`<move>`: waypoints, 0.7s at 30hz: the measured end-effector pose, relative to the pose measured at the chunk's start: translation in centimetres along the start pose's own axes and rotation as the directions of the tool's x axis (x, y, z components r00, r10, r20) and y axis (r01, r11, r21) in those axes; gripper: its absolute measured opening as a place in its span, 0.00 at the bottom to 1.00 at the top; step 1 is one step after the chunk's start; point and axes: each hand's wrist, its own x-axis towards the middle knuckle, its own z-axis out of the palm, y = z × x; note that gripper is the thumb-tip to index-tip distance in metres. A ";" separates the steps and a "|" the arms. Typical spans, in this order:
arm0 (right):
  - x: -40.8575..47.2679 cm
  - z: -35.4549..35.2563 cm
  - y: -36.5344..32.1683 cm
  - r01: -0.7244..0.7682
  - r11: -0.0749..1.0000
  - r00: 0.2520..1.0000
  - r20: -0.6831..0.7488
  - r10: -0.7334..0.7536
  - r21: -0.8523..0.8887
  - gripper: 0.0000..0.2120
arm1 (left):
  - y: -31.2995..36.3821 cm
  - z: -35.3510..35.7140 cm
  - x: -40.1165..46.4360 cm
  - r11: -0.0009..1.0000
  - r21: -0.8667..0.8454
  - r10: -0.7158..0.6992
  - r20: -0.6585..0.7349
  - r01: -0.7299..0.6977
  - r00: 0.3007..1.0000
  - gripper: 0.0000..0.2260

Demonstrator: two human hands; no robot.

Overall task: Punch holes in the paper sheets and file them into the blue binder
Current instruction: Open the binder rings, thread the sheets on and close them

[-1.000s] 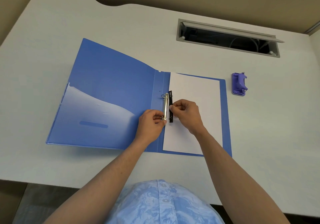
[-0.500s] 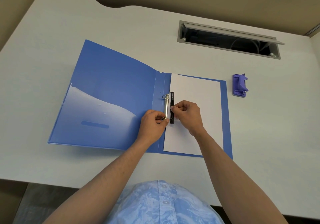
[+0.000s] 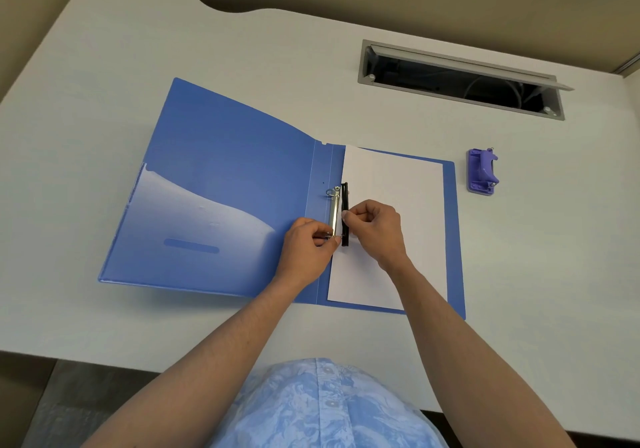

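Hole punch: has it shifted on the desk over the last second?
No. The purple hole punch sits in the same spot below the cable hatch and right of the blue binder. Only the camera drifted slightly.

Open blue binder [image 3: 235, 184] flat on desk, white sheets [image 3: 394, 184] seemingly on its rings.

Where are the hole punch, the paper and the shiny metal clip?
hole punch [image 3: 482, 171]: head view, purple lever on top.
paper [image 3: 398, 177]: head view, bare upper part of sheet.
metal clip [image 3: 334, 210]: head view, middle of silver bar.
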 end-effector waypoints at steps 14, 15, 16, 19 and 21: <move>0.3 -0.1 0.0 -0.052 0.998 0.998 -0.024 0.052 -0.020 0.04 | 0.0 0.2 -0.1 1.000 -0.008 0.014 -0.021 -0.014 1.000 0.09; 0.3 -0.1 0.1 -0.060 0.998 0.998 -0.018 0.060 -0.026 0.04 | 0.0 0.4 -0.2 1.000 -0.010 0.017 -0.034 -0.017 0.999 0.09; 0.3 -0.2 0.3 -0.070 0.997 0.998 -0.012 0.069 -0.035 0.05 | 0.0 0.5 -0.3 1.000 -0.013 0.021 -0.047 -0.022 0.999 0.09; 0.2 -0.3 0.8 -0.084 0.994 0.996 0.006 0.084 -0.066 0.04 | 0.1 0.8 -0.5 0.999 -0.016 0.027 -0.081 -0.028 0.996 0.10; 0.2 -0.3 0.9 -0.076 0.995 0.997 0.014 0.077 -0.062 0.05 | 0.1 0.9 -0.4 1.000 -0.002 0.022 -0.088 -0.022 0.996 0.11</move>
